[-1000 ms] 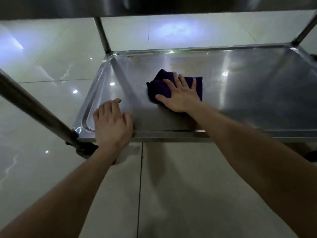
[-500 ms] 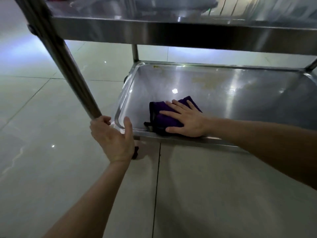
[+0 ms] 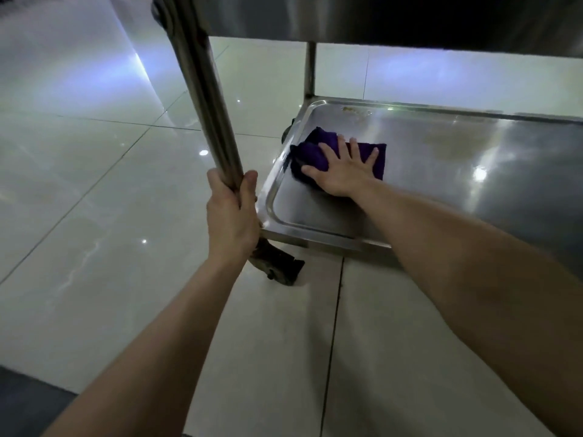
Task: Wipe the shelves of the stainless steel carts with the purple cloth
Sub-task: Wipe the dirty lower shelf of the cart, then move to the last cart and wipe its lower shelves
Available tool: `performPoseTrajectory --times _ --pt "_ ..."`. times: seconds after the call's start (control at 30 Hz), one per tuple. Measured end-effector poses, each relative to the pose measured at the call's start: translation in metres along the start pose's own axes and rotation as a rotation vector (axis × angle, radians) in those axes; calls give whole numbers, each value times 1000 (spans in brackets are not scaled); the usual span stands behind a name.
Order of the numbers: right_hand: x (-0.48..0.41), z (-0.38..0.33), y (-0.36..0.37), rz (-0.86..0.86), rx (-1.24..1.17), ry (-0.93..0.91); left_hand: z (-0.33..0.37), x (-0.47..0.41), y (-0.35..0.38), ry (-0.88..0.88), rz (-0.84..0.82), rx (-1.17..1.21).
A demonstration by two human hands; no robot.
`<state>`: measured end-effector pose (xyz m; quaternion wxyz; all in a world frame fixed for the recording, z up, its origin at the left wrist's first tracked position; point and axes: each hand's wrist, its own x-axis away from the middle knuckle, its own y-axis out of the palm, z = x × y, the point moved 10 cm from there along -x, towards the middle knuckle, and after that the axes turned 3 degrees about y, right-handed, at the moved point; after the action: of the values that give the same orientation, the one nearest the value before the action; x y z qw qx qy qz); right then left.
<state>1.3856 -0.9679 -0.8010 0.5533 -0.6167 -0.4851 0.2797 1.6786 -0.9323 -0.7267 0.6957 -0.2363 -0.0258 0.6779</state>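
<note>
Our right hand [image 3: 344,173] lies flat, fingers spread, on the crumpled purple cloth [image 3: 310,154], pressing it onto the bottom stainless steel shelf [image 3: 441,171] of the cart, close to the shelf's left rim. Our left hand [image 3: 232,216] is wrapped round the round steel upright post [image 3: 202,89] just above the near corner. The likeliest trouble is the cart rolling: it stands on a dark castor wheel [image 3: 279,266] on glossy pale floor tiles [image 3: 94,216], and a hard stroke could shift it if the left grip slackens. Whether the castor is locked we cannot tell in this dim light. The bunched cloth may also skip over the yellowish residue [image 3: 356,110] by the far rim, and our forearm could knock the upper shelf [image 3: 410,20].
</note>
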Motion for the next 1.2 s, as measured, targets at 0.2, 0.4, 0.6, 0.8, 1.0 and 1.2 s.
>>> performPoseTrajectory --times 0.2,0.4,0.6,0.8,1.0,1.2 --pt "34 -79 30 -16 70 -287 -6 3 1 20 8 8" --pt "134 -64 40 -37 98 -590 -3 2 3 -2 -17 18" --pt "202 23 15 -135 90 -517 -4 0 -2 -91 -119 -60" --pt "239 49 -35 -284 69 -348 -3 20 -23 -239 -625 -627" --pt "262 -22 -97 -245 -157 -309 66 48 -72 -106 -899 -724" --pt "285 -79 -101 -126 -490 -373 97 56 -93 25 -978 -843"
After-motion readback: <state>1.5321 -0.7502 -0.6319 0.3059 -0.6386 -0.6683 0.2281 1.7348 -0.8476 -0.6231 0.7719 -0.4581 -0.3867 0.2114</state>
